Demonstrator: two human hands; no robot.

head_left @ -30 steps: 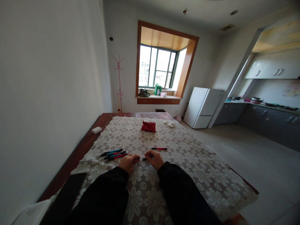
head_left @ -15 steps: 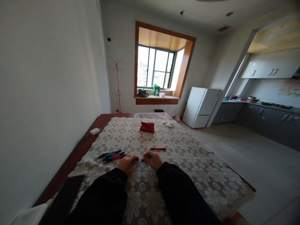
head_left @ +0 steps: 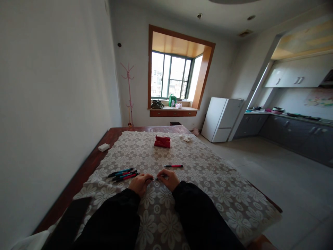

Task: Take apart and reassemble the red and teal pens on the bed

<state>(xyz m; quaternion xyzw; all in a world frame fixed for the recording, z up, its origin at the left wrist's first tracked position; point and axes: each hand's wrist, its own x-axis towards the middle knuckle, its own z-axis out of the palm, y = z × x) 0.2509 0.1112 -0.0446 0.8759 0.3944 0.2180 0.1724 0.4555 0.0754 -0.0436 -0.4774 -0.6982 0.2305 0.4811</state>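
My left hand (head_left: 141, 184) is closed in a pinch above the flowered tablecloth (head_left: 157, 227). Facing it across a narrow gap, my right hand (head_left: 169, 179) pinches too. Small dark ends show at the fingertips of both hands, but what they belong to is too small to make out. Left of my left hand lies a pile of several blue, red and black pens (head_left: 122, 174). One red and black pen (head_left: 173, 166) rests by itself just beyond my right hand. Further off stands a red pouch (head_left: 162, 142).
A white box-like piece (head_left: 104, 147) sits on the bare wooden strip by the left wall. Crumpled white scraps (head_left: 185, 138) lie at the far right of the cloth. A dark flat object (head_left: 68, 222) is beside my left sleeve. A fridge (head_left: 221, 119) stands beyond the table.
The whole view has shifted slightly to the left. My hands keep nearly the same pinched pose and place; the pens and pouch stay put on the cloth.
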